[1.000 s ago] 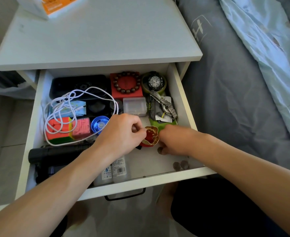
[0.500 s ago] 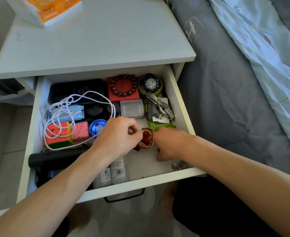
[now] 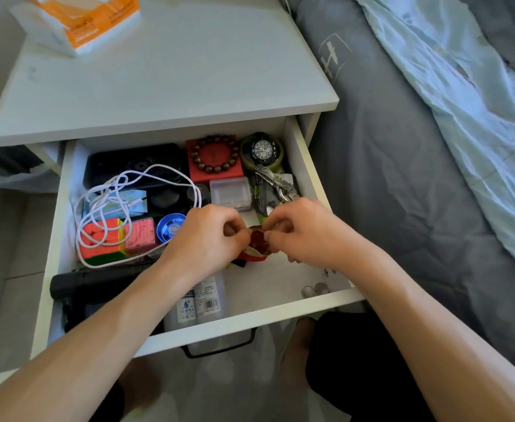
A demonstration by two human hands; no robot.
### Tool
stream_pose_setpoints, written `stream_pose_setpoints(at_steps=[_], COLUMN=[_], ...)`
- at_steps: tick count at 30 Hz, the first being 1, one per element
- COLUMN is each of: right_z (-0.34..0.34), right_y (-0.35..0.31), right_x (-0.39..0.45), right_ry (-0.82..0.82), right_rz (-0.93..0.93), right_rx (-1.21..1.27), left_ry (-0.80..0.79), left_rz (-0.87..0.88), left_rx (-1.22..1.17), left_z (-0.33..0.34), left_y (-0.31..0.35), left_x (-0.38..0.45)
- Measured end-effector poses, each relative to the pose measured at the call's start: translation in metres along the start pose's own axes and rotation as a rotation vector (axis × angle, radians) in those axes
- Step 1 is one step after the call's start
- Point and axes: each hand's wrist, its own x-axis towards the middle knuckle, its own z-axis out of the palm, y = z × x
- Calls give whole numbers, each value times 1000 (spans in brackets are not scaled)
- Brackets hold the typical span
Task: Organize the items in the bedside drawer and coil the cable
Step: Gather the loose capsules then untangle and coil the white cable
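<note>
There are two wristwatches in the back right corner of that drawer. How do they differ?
The black watch shows a dark round dial facing up, ringed by an olive-green band; the metal watch shows mainly its silver link bracelet, its dial not visible. The black watch sits at the drawer's back corner; the metal watch lies in front of it, stretched diagonally toward the right hand. Both lie loose along the right wall, untouched.

1. Drawer (image 3: 306, 166): white, pulled open, crowded with small items.
2. White cable (image 3: 110, 208): loose tangled loops in the drawer's left half, draped over the coloured cube (image 3: 104, 242).
3. Red-gold pouch (image 3: 257, 242): mid-drawer, near the right wall.
</note>
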Motion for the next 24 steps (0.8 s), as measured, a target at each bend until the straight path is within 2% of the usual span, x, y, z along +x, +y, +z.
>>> stream_pose_setpoints(at_steps=[2, 4, 6, 9, 11, 17, 22, 24], right_z=[-2, -1, 5, 17, 20, 20, 15, 15], right_y=[6, 12, 14, 11, 11, 9, 17, 18], right_x=[4, 6, 7, 7, 11, 19, 21, 20], right_ry=[-30, -113, -296, -596, -672, -665, -441, -411], right_rz=[35, 5, -14, 1, -24, -46, -95, -100], right_rx=[-77, -368, -660, -954, -1036, -1049, -960, -942], left_ry=[2, 6, 16, 13, 8, -7, -4, 2], left_rz=[5, 10, 20, 34, 40, 34, 39, 39], left_rx=[-4, -13, -19, -19, -11, 16, 14, 15], left_z=[0, 1, 2, 3, 4, 5, 5, 5], left_y=[-1, -1, -2, -3, -4, -4, -3, -3], left_x=[0, -1, -1, -1, -1, -1, -1, -1])
